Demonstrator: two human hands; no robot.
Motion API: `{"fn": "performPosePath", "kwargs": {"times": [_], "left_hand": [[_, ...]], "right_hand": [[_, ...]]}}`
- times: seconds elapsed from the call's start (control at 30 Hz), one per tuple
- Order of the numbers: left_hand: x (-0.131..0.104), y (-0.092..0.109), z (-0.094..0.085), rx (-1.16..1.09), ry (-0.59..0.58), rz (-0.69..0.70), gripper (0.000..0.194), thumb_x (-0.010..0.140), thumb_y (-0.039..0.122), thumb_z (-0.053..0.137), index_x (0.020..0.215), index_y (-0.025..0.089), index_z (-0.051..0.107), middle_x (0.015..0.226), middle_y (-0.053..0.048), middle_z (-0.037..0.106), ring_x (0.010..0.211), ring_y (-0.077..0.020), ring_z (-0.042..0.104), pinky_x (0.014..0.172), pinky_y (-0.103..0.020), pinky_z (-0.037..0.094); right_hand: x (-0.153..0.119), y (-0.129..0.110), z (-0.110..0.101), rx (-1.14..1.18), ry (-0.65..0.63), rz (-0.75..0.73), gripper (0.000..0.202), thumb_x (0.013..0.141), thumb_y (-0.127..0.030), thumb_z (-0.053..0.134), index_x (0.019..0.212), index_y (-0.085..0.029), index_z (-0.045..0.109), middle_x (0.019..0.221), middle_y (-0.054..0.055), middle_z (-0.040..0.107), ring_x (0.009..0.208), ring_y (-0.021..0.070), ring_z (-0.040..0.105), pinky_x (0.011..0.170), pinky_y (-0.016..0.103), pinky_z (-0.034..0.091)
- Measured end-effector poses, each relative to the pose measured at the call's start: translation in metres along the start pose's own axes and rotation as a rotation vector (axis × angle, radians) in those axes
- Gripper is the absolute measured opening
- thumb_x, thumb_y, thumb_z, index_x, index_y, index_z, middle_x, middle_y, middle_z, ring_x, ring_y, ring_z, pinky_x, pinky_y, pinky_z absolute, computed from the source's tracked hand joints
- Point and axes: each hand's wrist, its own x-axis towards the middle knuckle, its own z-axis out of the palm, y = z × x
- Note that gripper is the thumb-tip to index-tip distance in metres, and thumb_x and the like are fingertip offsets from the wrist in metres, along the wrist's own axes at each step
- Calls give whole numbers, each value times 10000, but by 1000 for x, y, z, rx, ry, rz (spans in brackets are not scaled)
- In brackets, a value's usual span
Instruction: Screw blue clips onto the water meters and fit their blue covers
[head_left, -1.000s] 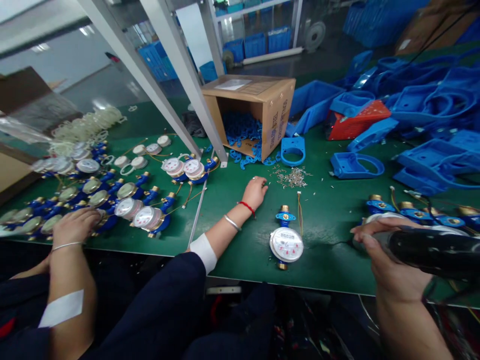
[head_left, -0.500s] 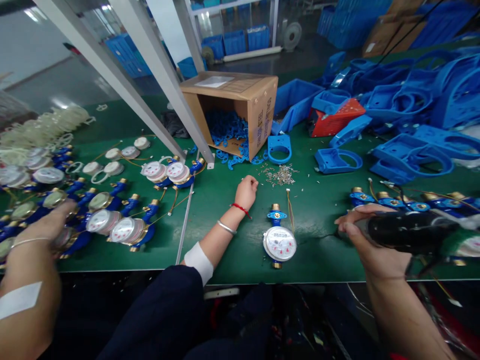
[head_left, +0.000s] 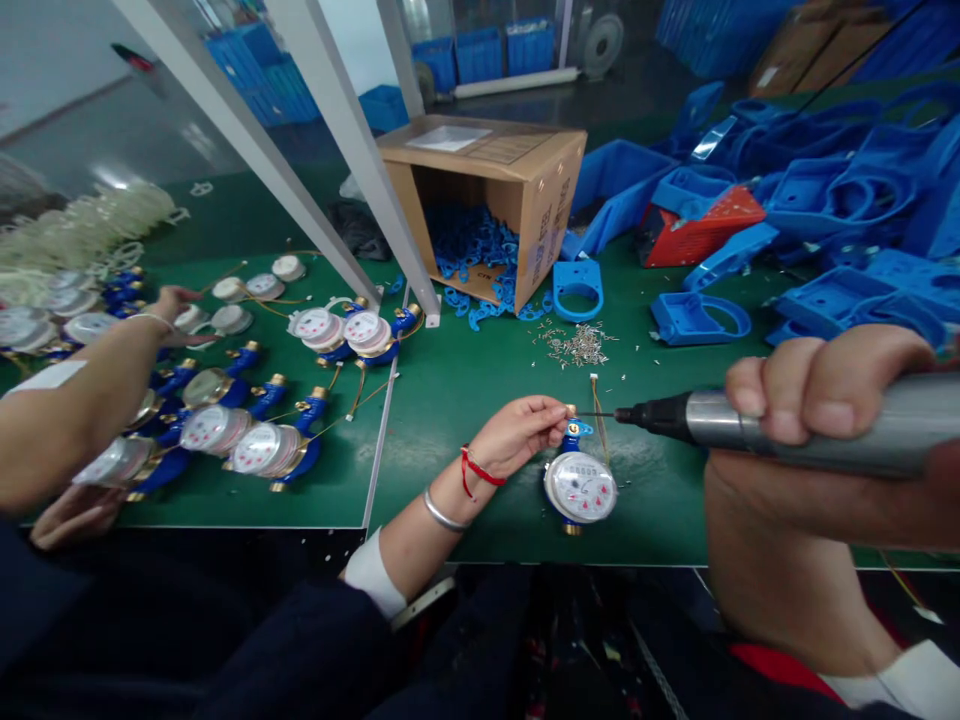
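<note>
Our right hand grips the screwdriver, right of the meter; left hand pinches beside its neck, contents unclear. Meter likely weighty, rigid; we'd hold that neck.

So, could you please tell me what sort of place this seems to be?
It looks like a factory assembly area: several round-dialled meters, a pile of small metal screws and a power screwdriver in the right hand suggest it.

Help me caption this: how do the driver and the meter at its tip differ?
The driver is grey and black; the meter is white-faced with a blue body. The right hand grips the driver; the meter rests on the table. Both have ends near the left hand.
</note>
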Motion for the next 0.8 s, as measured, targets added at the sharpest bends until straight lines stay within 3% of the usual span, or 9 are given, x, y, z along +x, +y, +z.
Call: {"fn": "performPosePath", "kwargs": {"times": [0.13, 0.4, 0.53, 0.6, 0.67, 0.73, 0.8], "left_hand": [[-4, 0, -4, -30, -5, -22, 199, 734, 253, 722, 786, 87, 625, 649, 6, 554, 579, -29, 500, 558, -177, 377], [-5, -5, 0, -47, -52, -58, 231, 709, 291, 741, 748, 99, 620, 627, 10, 526, 555, -33, 463, 537, -183, 356], [-5, -5, 1, 48, -96, -43, 253, 767, 354, 680, 794, 108, 625, 646, 4, 508, 562, -43, 436, 542, -197, 354], [-4, -3, 0, 200, -69, 65, 289, 840, 391, 584, 957, 132, 636, 727, -22, 540, 621, -68, 469, 585, -212, 385], [-1, -3, -4, 438, 44, 259, 324, 884, 383, 516, 1120, 177, 598, 857, -49, 577, 737, -101, 514, 676, -238, 423], [3, -5, -11, 695, 154, 441, 321, 870, 332, 550, 1164, 206, 579, 984, -62, 582, 867, -132, 531, 778, -270, 435], [9, -10, -17, 900, 166, 528, 320, 818, 269, 624, 1131, 208, 597, 1049, -65, 570, 934, -152, 527, 830, -293, 434]], "right_hand": [[3, 11, 7, 134, -98, -87, 261, 693, -332, 701, 896, -237, 568, 534, -77, 493, 411, 105, 407, 403, 273, 396], [0, 15, 13, 127, -83, -95, 233, 696, -291, 676, 899, -223, 586, 528, -67, 498, 402, 109, 412, 373, 265, 383], [-4, 15, 14, 90, -49, -86, 252, 695, -332, 684, 903, -237, 578, 528, -72, 487, 399, 106, 412, 385, 266, 400], [-6, 17, 13, 72, -42, -79, 256, 697, -360, 681, 905, -258, 572, 522, -81, 472, 391, 100, 399, 390, 264, 406], [-7, 21, 11, 68, -48, -72, 243, 709, -367, 665, 915, -281, 570, 529, -86, 470, 392, 92, 394, 406, 258, 406], [-6, 26, 8, 64, -56, -95, 231, 714, -341, 648, 922, -279, 568, 545, -82, 485, 401, 93, 407, 410, 259, 401], [-6, 32, 4, 55, -80, -111, 243, 700, -296, 645, 924, -257, 560, 550, -76, 503, 407, 103, 430, 405, 269, 404]]}}
